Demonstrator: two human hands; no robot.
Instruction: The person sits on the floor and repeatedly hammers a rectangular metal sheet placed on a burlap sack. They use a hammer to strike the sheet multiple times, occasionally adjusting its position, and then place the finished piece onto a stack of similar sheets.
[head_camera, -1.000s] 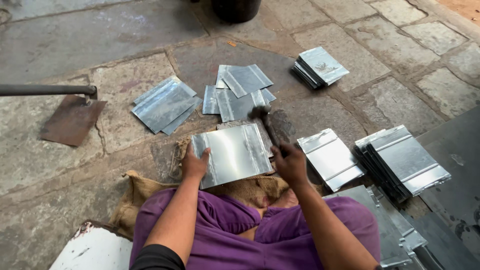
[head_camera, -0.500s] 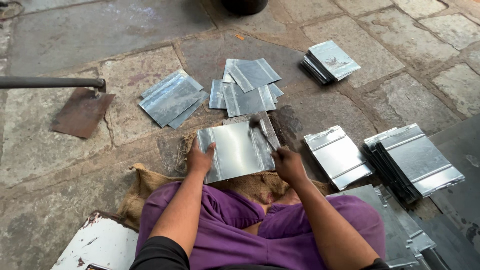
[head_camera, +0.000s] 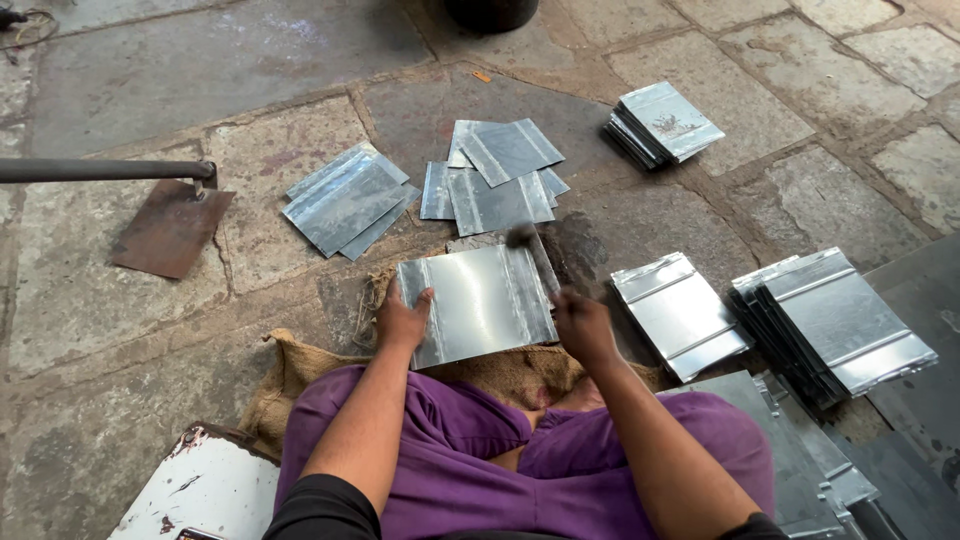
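Observation:
A shiny metal sheet (head_camera: 478, 303) with folded side ridges lies flat on the stone floor in front of my knees. My left hand (head_camera: 402, 320) presses down on its left edge. My right hand (head_camera: 582, 325) grips the handle of a hammer (head_camera: 532, 252), whose blurred head is low over the sheet's right ridge. A burlap sack (head_camera: 290, 375) lies under my purple-clad legs.
Piles of similar metal sheets lie around: left (head_camera: 347, 200), centre back (head_camera: 495, 172), far right back (head_camera: 662, 122), right (head_camera: 678, 314) and a dark-edged stack (head_camera: 832, 322). A rusty shovel (head_camera: 165, 225) lies at left. A white object (head_camera: 205, 488) sits at bottom left.
The hammer has swung down from above the sheet's far right corner onto its right ridge. My left hand has stayed on the sheet's left edge.

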